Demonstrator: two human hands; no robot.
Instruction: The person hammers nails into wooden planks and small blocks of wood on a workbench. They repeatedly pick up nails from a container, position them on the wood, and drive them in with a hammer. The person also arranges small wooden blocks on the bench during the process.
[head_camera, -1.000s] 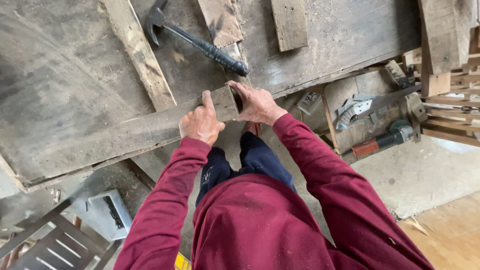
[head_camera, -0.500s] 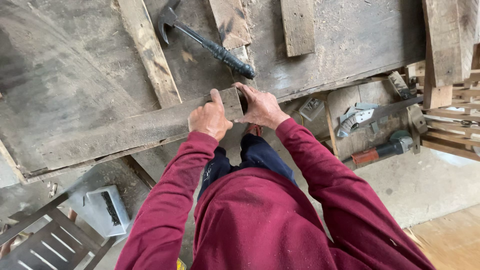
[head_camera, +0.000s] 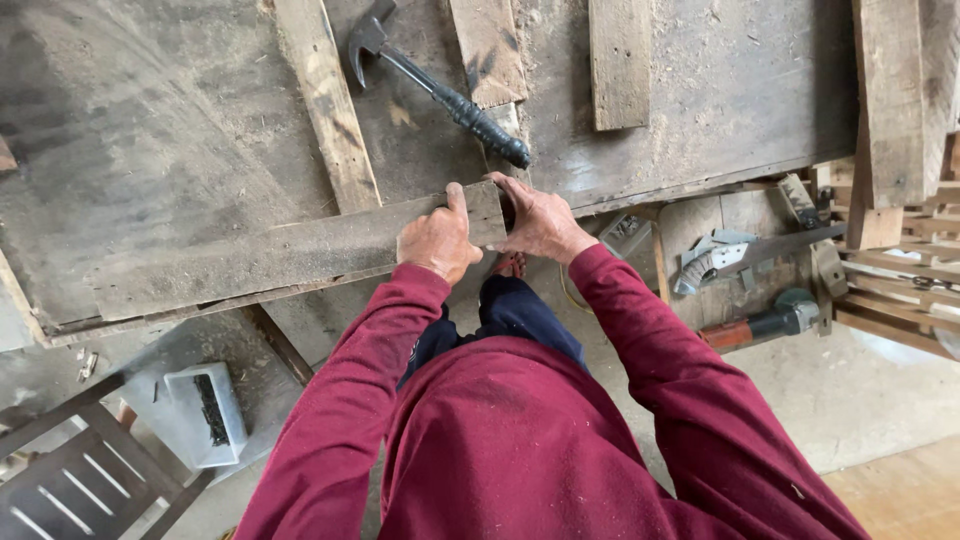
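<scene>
Grey weathered plank (head_camera: 270, 255) lies along the near edge of the workbench (head_camera: 150, 130). Left hand (head_camera: 437, 243) clamps its end from above, thumb on top; right hand (head_camera: 540, 220) wraps the end face. Hammer (head_camera: 440, 90) rests just beyond, untouched.

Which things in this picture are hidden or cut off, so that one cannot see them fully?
Head view, the only view:
- End face of the plank: covered by the right hand.
- Right fingertips: hidden behind the plank end.
- Left palm: the left hand shows its back only.
- Hammer head: partly cut by the top edge.
- Grinder: disc end hidden under timber.
</scene>
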